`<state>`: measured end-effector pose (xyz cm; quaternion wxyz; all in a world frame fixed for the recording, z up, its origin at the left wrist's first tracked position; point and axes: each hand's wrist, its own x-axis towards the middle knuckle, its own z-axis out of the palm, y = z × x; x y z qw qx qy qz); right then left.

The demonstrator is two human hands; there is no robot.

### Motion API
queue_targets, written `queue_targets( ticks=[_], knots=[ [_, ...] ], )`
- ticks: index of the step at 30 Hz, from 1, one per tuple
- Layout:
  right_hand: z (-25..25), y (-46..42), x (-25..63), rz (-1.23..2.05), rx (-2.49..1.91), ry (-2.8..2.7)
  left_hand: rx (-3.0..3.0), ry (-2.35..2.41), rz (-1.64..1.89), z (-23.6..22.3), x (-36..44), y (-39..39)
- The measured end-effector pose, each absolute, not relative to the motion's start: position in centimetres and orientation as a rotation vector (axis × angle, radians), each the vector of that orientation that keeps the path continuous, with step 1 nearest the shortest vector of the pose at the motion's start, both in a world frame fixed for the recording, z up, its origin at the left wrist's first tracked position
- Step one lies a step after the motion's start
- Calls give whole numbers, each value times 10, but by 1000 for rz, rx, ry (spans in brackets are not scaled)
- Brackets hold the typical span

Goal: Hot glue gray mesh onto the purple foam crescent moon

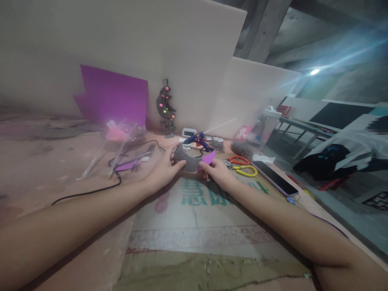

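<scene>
A crescent-shaped piece point(190, 163), mostly wrapped in grey yarn, is held between my two hands above the printed cardboard. My left hand point(166, 166) grips its yarn-covered left side, fingers behind and thumb in front. At the other end, my right hand point(220, 173) pinches near the bare purple tip point(207, 158); the undersides of its fingers are hidden. Just behind the crescent stands a blue glue gun point(197, 139). To the right of my right hand lie orange-handled scissors point(241, 160) and a yellow-handled tool point(247, 171), its jaws partly hidden.
The cardboard sheet point(194, 238) covers the table in front. A grey yarn ball point(241, 149) and a phone point(274, 178) lie at right. A decorated grey crescent point(164, 106) and purple sheet point(118, 95) stand against the back board. Clear sticks and a black cord point(87, 195) are left.
</scene>
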<state>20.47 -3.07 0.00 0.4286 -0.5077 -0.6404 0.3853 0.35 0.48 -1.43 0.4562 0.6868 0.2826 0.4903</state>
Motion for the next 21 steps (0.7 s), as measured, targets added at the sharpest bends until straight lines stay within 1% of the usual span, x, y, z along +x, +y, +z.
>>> queue_targets(
  ticks=[4,12,21],
  knots=[
    [-2,-29,206,982,-1258,-1641,1690,683,1210,-14,3,5],
    [-2,-29,206,920,-1275,-1693,1630,637,1160,-14,3,8],
    [-7,-29,207,1020,-1180,-1437,1712,660,1175,-18,4,12]
  ],
)
